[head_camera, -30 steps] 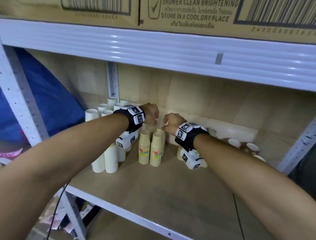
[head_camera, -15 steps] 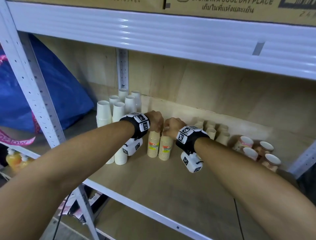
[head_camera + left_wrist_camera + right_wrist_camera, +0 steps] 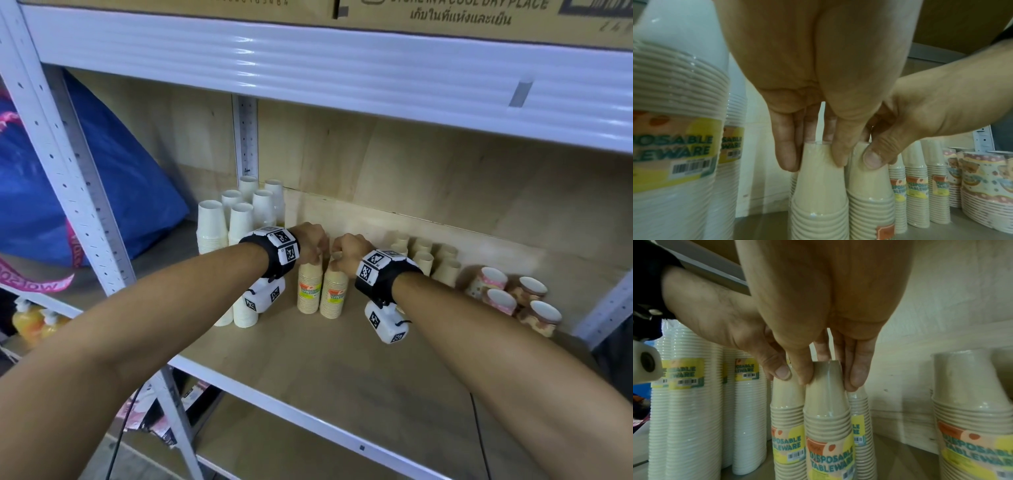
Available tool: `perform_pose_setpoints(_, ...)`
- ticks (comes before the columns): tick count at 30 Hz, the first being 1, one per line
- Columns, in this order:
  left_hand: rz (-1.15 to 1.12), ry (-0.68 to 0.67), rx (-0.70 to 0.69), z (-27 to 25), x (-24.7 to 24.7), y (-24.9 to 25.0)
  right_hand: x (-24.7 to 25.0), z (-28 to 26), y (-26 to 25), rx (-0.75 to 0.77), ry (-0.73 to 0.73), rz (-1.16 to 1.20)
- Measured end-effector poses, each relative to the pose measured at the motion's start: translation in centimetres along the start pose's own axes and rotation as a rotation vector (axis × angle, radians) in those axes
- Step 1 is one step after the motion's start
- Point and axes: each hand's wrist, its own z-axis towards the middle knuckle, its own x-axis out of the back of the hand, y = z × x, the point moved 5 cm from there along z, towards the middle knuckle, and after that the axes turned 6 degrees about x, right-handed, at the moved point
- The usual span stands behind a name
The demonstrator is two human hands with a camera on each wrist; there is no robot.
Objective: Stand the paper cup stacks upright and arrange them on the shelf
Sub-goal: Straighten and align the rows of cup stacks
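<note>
Two upright beige cup stacks (image 3: pixel 310 287) (image 3: pixel 334 291) are pinched at their tops by the left hand (image 3: pixel 310 240) and right hand (image 3: pixel 349 251), likely for aligning side by side on the shelf (image 3: pixel 308 370).

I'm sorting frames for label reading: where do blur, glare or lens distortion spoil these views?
Head view: wide-angle bowing curves the white metal shelf beam, which carries streaks of glare. Left wrist view: the near wrapped stack of white paper cups is soft and cropped. Right wrist view: the tan paper cup stack held by the right hand has a legible label and small wrap highlights.
</note>
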Motion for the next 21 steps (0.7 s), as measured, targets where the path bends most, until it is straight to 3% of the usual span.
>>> perform_pose_setpoints(8, 0.021, 0.009, -0.032, 0.2, 0.7, 2.1, 2.0, -2.4, 1.8, -0.076, 0.048, 0.013)
perform_pose_setpoints(21, 0.034, -0.003, -0.180, 1.7, -0.3, 10.5, 5.4, -7.6, 7.8, -0.258, 0.077, -0.060)
